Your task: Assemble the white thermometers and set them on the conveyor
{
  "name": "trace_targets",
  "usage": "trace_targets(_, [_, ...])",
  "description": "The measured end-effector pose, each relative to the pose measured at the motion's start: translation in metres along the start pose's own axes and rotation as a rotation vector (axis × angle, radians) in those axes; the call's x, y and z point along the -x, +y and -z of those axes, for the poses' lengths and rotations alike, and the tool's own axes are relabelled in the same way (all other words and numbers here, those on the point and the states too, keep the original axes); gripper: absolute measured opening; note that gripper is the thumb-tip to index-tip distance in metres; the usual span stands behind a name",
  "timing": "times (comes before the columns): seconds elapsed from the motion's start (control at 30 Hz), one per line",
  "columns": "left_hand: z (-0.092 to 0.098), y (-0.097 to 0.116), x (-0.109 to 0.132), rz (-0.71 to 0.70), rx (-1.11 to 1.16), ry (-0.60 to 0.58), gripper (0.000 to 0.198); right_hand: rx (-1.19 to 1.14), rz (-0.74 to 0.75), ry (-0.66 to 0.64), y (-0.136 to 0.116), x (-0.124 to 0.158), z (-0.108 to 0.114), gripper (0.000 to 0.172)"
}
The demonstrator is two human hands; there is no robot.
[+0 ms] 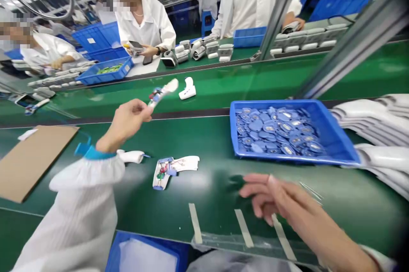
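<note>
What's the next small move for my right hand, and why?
Probably reach your right hand into the blue tray for one blue piece: that hand is open and empty, right beside the tray, while your left hand is holding the white part.

No writing can be read anywhere in this view. The blue oval parts (275, 129) heaped in the blue plastic tray (319, 112) to the right on the near belt each carry a silvery oval patch, but any marking on them is too small and blurred to make out. A small white label (91, 41) on the side of a blue crate (105, 33), far left of centre, shows nothing legible either.
</note>
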State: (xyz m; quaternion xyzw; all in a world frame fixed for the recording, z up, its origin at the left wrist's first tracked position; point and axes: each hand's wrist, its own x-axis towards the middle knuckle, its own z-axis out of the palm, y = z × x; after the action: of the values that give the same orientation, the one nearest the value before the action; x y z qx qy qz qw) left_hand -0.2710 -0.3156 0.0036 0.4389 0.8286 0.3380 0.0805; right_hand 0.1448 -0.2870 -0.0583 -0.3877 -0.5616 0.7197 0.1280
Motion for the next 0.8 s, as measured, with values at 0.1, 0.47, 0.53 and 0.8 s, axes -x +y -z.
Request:
trace_targets(0.1, [-0.024,0.042,0.092,-0.169,0.169,-0.214,0.019,-0.242,-0.011,-0.232,-0.029,-0.006,-0.008,0.073])
trace_targets(0.47, [-0.123,0.094,0.232,0.034,0.702,-0.796,0.026,0.695,0.317,0.199,0.040,0.063,0.012,0.035])
trace_targets(0.53, [-0.125,0.103,0.234,-0.018,0.671,-0.791,0.023,0.725,0.378,0.295,0.040,0.065,0.015,0.031])
trace_targets(0.8, [-0.124,0.131,0.240,-0.368,0.193,-0.609,0.011,1.166,0.727,0.566,-0.011,0.075,-0.002,0.030])
